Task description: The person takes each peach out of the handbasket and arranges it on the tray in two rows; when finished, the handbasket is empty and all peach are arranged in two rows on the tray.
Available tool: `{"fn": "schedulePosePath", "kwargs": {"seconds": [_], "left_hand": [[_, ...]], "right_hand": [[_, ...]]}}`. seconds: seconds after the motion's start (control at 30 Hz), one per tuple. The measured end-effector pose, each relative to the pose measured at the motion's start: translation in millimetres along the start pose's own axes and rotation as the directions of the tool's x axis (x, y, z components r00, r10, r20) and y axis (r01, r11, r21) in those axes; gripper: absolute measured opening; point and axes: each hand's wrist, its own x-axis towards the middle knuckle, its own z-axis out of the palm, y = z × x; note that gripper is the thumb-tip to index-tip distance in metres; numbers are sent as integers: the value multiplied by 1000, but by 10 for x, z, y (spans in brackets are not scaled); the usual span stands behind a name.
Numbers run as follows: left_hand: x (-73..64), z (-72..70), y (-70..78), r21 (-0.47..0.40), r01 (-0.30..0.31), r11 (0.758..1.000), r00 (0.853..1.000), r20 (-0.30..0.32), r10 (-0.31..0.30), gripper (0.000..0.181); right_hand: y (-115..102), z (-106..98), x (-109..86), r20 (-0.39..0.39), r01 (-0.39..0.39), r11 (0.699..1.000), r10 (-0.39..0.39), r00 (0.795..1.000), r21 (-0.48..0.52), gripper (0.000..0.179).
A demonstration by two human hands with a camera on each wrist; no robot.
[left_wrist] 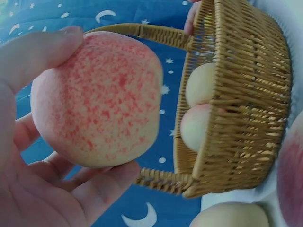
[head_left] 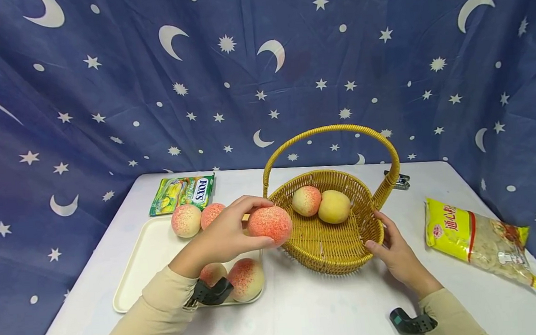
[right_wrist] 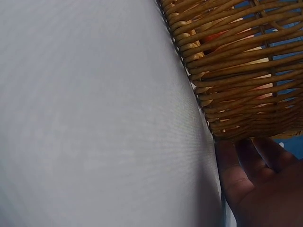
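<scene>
My left hand (head_left: 228,232) holds a red-speckled peach (head_left: 270,226) between thumb and fingers, raised at the left side of a wicker basket (head_left: 323,259). In the left wrist view the peach (left_wrist: 99,101) fills the grasp, the thumb along one side and the fingers below. Inside the basket lie a red-and-cream peach (head_left: 306,201) and a yellow peach (head_left: 334,207), side by side. My right hand (head_left: 397,254) grips the basket's right side, thumb near the rim. In the right wrist view its fingers (right_wrist: 258,163) lie against the woven wall.
A cream tray (head_left: 139,264) at the left bears several peaches, partly hidden by my left arm. Behind it lies a green FOX'S packet (head_left: 183,194). A yellow-and-clear bag (head_left: 481,243) lies at the right. A small dark metal object (head_left: 401,181) sits behind the basket's tall handle (head_left: 328,128).
</scene>
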Motion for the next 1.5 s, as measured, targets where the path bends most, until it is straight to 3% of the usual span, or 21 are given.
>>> {"fn": "schedulePosePath", "kwargs": {"seconds": [0.27,0.57,0.73,0.9,1.03,1.27,1.5], "left_hand": [[-211,-229,10,34,25,999,996,-89,-22,60],[-415,-433,-150,-52,94,994,977,-189,-102,61],[-530,-537,-240,27,140,990,959,-253,-128,61],[-668,-636,-335,128,211,969,939,-303,-164,61],[-789,-698,-405,167,242,956,929,-323,-179,62],[-980,-775,-508,152,293,944,912,-340,-228,64],[-1160,-752,-666,151,339,929,895,-355,-269,62]], "right_hand": [[-12,5,4,6,8,1000,-8,1000,0,78],[-5,14,12,14,10,1000,-10,1000,4,77],[-13,11,11,10,2,1000,-2,1000,11,78],[-23,14,7,6,-5,1000,5,1000,19,80],[-15,13,10,7,-5,1000,5,1000,20,80],[-9,10,12,7,-7,1000,7,1000,14,80],[-14,-1,2,5,0,1000,0,1000,26,80]]}}
